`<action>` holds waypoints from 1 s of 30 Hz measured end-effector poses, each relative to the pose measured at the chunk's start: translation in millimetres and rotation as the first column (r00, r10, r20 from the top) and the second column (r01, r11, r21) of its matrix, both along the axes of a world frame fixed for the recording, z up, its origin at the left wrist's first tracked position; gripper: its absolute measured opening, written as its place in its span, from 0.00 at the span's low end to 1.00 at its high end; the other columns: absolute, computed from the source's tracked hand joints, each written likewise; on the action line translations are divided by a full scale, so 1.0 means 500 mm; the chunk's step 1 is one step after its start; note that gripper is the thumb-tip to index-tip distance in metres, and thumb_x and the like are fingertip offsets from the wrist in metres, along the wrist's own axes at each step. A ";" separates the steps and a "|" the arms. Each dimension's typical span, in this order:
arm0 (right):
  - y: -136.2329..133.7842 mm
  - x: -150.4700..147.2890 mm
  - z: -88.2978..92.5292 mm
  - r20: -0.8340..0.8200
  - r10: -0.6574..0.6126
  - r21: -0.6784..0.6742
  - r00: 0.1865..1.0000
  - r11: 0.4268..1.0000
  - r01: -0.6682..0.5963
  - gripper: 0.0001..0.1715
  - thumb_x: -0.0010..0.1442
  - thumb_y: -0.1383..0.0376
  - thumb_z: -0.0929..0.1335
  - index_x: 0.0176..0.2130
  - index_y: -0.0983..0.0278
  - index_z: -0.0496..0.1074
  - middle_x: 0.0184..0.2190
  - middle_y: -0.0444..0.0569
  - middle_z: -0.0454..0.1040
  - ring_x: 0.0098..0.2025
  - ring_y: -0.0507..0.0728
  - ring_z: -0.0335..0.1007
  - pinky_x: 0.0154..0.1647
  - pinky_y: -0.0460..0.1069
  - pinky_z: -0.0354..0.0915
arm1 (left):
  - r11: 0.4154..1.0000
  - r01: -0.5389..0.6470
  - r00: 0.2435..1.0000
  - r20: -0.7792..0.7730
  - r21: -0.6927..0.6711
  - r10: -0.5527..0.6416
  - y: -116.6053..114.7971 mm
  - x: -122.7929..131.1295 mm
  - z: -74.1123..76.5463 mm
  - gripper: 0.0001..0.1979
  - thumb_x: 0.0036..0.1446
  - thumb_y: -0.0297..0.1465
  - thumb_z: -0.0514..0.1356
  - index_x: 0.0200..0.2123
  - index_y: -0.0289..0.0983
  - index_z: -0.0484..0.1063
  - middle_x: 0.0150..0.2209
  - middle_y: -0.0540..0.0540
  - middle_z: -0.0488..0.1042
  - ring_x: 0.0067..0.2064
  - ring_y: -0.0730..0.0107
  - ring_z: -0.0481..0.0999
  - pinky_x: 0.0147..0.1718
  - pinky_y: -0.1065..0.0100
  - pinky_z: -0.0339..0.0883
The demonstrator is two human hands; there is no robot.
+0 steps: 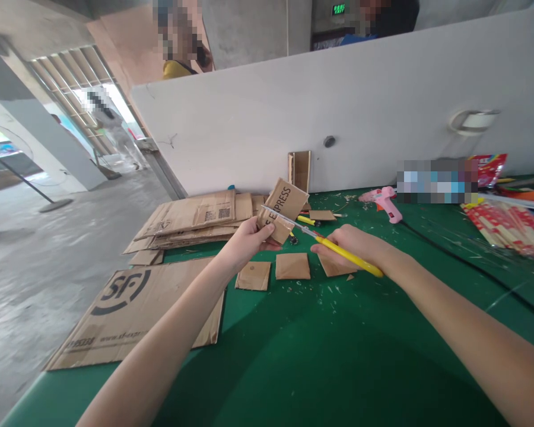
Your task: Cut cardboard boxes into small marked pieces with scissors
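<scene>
The left hand [254, 236] has its grip clamped on a cardboard rectangle [291, 201] printed "EXPRESS", raised above the counter [276, 367] toward the far edge. The right hand [349, 242] has its grip closed around yellow-handled scissors [353, 257], whose blades lie across the rectangle; I cannot tell how far they are parted.

Beneath the hands, three small cardboard squares [292, 266] form a row parallel to the far edge, the rightmost partly covered by the right hand. At the counter's far left corner sits a stack of flattened cardboard [191, 210]. Nearer, along the left edge, lies a large SF carton panel [160, 302], partly hidden by the left forearm. A folded cardboard strip [300, 171] stands upright at the far edge, by the white partition [258, 124]. Right of it, near that edge, lies a pink glue gun [385, 201], its black cable [467, 261] running toward the right edge.
</scene>
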State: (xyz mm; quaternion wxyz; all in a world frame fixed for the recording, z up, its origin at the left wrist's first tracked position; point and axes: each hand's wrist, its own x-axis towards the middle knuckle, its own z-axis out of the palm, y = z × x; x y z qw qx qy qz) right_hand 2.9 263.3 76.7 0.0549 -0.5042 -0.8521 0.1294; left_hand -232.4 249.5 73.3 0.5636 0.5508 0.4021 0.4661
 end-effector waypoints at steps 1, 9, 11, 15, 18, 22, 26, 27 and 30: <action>0.001 -0.002 -0.003 0.002 -0.004 0.006 1.000 1.000 0.004 0.35 0.56 0.37 0.58 0.14 0.60 0.57 0.12 0.44 0.54 0.17 0.53 0.54 0.21 0.48 0.48 | 1.000 -0.008 1.000 -0.011 -0.021 0.008 0.001 0.000 0.000 0.12 0.51 0.34 0.65 0.33 0.32 0.67 0.30 0.45 0.76 0.29 0.71 0.76 0.33 0.66 0.74; 0.009 0.002 -0.007 0.041 -0.068 -0.015 0.997 0.998 0.069 0.36 0.53 0.36 0.59 0.15 0.61 0.61 0.14 0.47 0.61 0.19 0.55 0.61 0.21 0.48 0.51 | 0.970 0.114 0.926 -0.331 -0.215 -0.182 0.002 -0.034 0.019 0.13 0.50 0.34 0.64 0.36 0.33 0.68 0.31 0.42 0.77 0.27 0.70 0.77 0.27 0.69 0.72; 0.016 0.016 -0.004 0.055 -0.091 -0.039 0.994 0.995 0.093 0.35 0.52 0.35 0.60 0.16 0.61 0.62 0.15 0.48 0.64 0.18 0.55 0.61 0.20 0.48 0.50 | 0.964 0.177 0.842 -0.476 -0.199 -0.253 0.001 -0.055 0.027 0.14 0.48 0.35 0.64 0.37 0.35 0.69 0.28 0.44 0.76 0.24 0.70 0.76 0.21 0.72 0.68; 0.035 0.056 0.005 0.103 -0.143 -0.028 0.984 0.989 0.147 0.35 0.49 0.35 0.62 0.20 0.62 0.67 0.18 0.49 0.68 0.19 0.55 0.62 0.21 0.48 0.52 | 0.950 0.264 0.638 -0.709 -0.166 -0.301 0.001 -0.093 0.037 0.16 0.43 0.34 0.65 0.38 0.38 0.73 0.23 0.50 0.73 0.20 0.71 0.72 0.16 0.74 0.58; 0.046 0.094 0.016 0.194 -0.194 0.017 0.962 0.981 0.195 0.36 0.48 0.34 0.61 0.21 0.63 0.68 0.19 0.51 0.69 0.20 0.56 0.62 0.23 0.49 0.52 | 0.934 0.326 0.516 -0.801 -0.145 -0.305 0.002 -0.104 0.037 0.14 0.44 0.32 0.63 0.38 0.39 0.75 0.29 0.48 0.74 0.27 0.68 0.73 0.21 0.74 0.60; 0.057 0.153 0.032 0.252 -0.268 0.035 0.930 0.963 0.268 0.38 0.49 0.34 0.61 0.26 0.65 0.71 0.27 0.59 0.72 0.23 0.58 0.64 0.25 0.50 0.53 | 0.911 0.399 0.549 -0.770 -0.102 -0.326 0.005 -0.097 0.032 0.15 0.47 0.29 0.57 0.40 0.40 0.74 0.37 0.46 0.74 0.39 0.63 0.72 0.34 0.70 0.64; 0.071 0.206 0.039 0.253 -0.339 0.095 0.906 0.941 0.325 0.37 0.49 0.36 0.63 0.34 0.66 0.71 0.31 0.62 0.73 0.30 0.62 0.67 0.29 0.51 0.56 | 0.944 0.330 0.670 -0.699 -0.019 -0.249 0.012 -0.106 0.031 0.18 0.49 0.29 0.53 0.45 0.41 0.72 0.40 0.46 0.73 0.42 0.64 0.71 0.38 0.68 0.65; 0.074 0.215 0.040 0.254 -0.348 0.102 0.902 0.937 0.333 0.37 0.48 0.37 0.64 0.36 0.66 0.71 0.32 0.63 0.73 0.32 0.63 0.68 0.30 0.51 0.56 | 0.962 0.274 0.693 -0.696 0.014 -0.188 0.015 -0.117 0.034 0.21 0.49 0.29 0.52 0.48 0.42 0.70 0.41 0.45 0.73 0.42 0.64 0.72 0.38 0.68 0.65; 0.076 0.226 0.038 0.251 -0.345 0.085 0.904 0.939 0.335 0.35 0.48 0.38 0.65 0.38 0.66 0.71 0.36 0.64 0.74 0.34 0.64 0.68 0.30 0.51 0.56 | 0.992 0.077 0.650 -0.759 0.103 0.028 0.026 -0.178 0.046 0.27 0.47 0.28 0.54 0.53 0.40 0.64 0.42 0.44 0.74 0.43 0.62 0.72 0.37 0.68 0.65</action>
